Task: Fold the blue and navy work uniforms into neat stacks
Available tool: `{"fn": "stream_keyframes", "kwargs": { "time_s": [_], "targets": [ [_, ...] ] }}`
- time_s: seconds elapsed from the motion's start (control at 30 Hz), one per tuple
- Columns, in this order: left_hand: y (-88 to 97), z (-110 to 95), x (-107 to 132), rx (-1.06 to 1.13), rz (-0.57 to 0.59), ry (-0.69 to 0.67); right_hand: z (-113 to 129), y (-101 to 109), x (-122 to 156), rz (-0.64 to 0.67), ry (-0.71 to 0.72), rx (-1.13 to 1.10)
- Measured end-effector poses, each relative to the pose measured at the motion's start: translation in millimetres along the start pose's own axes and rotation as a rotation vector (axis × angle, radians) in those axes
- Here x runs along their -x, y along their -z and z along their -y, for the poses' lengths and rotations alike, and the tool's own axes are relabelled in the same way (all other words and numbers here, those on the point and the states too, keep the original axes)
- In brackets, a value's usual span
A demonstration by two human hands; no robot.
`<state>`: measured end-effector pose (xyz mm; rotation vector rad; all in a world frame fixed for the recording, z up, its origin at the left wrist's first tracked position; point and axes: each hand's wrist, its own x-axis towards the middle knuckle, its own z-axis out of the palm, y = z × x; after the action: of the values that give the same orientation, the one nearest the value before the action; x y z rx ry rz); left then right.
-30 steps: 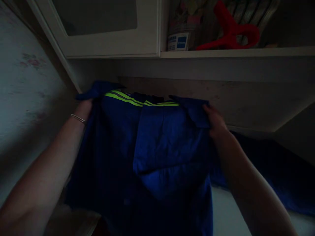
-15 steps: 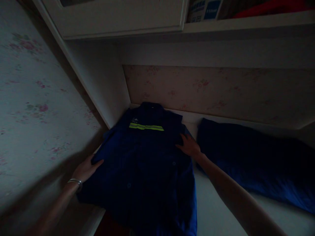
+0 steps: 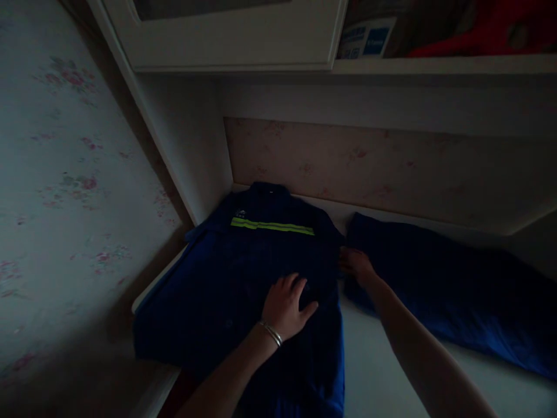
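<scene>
A dark blue work jacket (image 3: 204,290) lies spread front up on a white surface, its collar toward the wall and its lower end hanging toward me. A yellow-green reflective strip crosses its chest, and a small white logo sits above the strip. My left hand (image 3: 285,307), with bracelets at the wrist, rests on the jacket's front with its fingers spread. At the jacket's right side, my right hand (image 3: 355,262) has its fingers closed on the sleeve edge; the fingertips are partly hidden in dark cloth.
Another dark blue folded garment (image 3: 435,273) lies to the right on the white surface (image 3: 374,360). Overhead hangs a white cabinet (image 3: 235,52) beside an open shelf holding a printed package (image 3: 368,39) and red cloth (image 3: 483,35). A flowered wall (image 3: 78,203) stands close on the left.
My left hand has left the jacket's left edge and moved right onto its front. My right hand has shifted slightly right to the sleeve; the chest strip's right part is now uncovered.
</scene>
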<state>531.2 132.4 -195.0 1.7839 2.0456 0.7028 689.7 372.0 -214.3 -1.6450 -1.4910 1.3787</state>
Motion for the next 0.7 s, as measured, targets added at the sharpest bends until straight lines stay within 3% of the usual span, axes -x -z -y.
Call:
{"fn": "stream_keyframes", "kwargs": {
  "time_s": [0.1,0.23,0.43,0.53,0.6,0.7],
  "targets": [
    [-6.6,13,-20,-0.027,0.116,0.027,-13,5,23,0.085,0.137,0.113],
    [-2.0,30,-22,0.06,0.257,-0.017,-19,7,32,0.123,0.312,0.271],
    [38.4,36,1,0.222,0.472,-0.058,15,-18,10,0.002,0.773,0.872],
    [59.9,60,31,0.327,0.588,-0.077,38,-35,-9,-0.093,0.746,0.948],
    [65.4,86,60,0.344,0.668,-0.116,49,-40,-23,-0.144,0.677,0.863],
    [64.5,121,105,0.351,0.788,-0.159,58,-34,-50,-0.037,0.524,0.688]
  ]
}}
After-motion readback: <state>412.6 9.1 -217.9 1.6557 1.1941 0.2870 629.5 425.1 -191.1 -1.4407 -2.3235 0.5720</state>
